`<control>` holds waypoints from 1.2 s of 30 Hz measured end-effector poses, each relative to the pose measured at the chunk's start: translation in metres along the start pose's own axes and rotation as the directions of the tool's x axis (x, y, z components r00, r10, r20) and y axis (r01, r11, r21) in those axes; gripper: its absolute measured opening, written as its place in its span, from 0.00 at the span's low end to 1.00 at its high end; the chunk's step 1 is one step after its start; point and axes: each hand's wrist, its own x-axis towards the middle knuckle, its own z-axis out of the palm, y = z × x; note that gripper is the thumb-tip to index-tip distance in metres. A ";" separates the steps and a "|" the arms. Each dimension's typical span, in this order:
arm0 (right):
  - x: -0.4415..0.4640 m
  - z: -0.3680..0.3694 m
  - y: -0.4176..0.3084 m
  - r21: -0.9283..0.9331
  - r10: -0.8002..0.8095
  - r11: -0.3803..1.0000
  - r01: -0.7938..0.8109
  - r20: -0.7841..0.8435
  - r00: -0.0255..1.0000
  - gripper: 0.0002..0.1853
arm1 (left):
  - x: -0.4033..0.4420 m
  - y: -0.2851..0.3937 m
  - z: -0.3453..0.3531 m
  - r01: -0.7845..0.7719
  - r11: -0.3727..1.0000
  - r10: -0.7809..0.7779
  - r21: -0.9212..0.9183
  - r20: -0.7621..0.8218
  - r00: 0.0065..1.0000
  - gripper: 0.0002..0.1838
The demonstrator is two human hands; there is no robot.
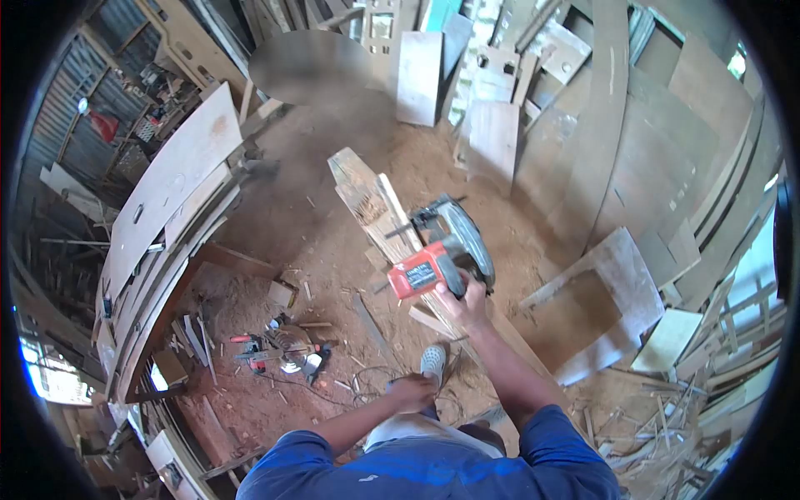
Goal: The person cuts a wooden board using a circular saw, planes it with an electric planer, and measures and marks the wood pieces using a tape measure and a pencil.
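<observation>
- Floor (pixel 275 242): reddish-brown dirt with sawdust and wood bits over it; it runs through the middle of the room.
- Panels (pixel 667 158): large, flat and curved, leaning in layers along the right side; smaller pale ones stand at the far side, some with cut holes.
- Stack (pixel 171 187): long boards on the left, bowed in the view, a pale sheet on top.
- Wall (pixel 71 83): grey corrugated metal at the upper left, shelves of clutter beside it.
- Plank (pixel 512 337): long, running from the upper middle down toward the person, a thin strip (pixel 398 208) along its upper part.
- Cut-out board (pixel 637 292): pale, at the right, a big notch in it.
- Scraps (pixel 658 425): thin offcuts heaped at the lower right.
- Shirt (pixel 417 471): blue, at the bottom edge.
- Saw (pixel 425 271): red, grey and black, over the plank, midway along its visible length.
- Second tool (pixel 287 350): red and black with a round metal part, on the floor left of the plank; a cord (pixel 333 398) lies near it.
- Hands: the right hand (pixel 468 302) is curled around the saw's rear handle; the left hand (pixel 412 392) is low, near the shoe (pixel 433 360), blurred, so its finger pose cannot be told.
- Block (pixel 282 292): small, on the floor above the second tool.
</observation>
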 end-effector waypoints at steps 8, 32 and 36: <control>-0.028 -0.005 -0.068 0.042 -0.010 0.999 0.010 0.017 1.000 0.20 | -0.127 -0.071 -0.027 0.510 0.853 -0.510 -0.111 -0.381 0.771 0.13; -0.165 -0.006 -0.157 -0.366 -0.114 0.909 0.199 0.241 0.964 0.26 | 0.043 0.111 -0.275 0.548 0.691 -0.716 -0.472 -0.337 0.612 0.49; -0.117 0.031 -0.137 -0.374 -0.208 0.870 0.321 0.314 0.927 0.24 | 0.027 0.077 -0.329 0.567 0.675 -0.727 -0.472 -0.295 0.620 0.42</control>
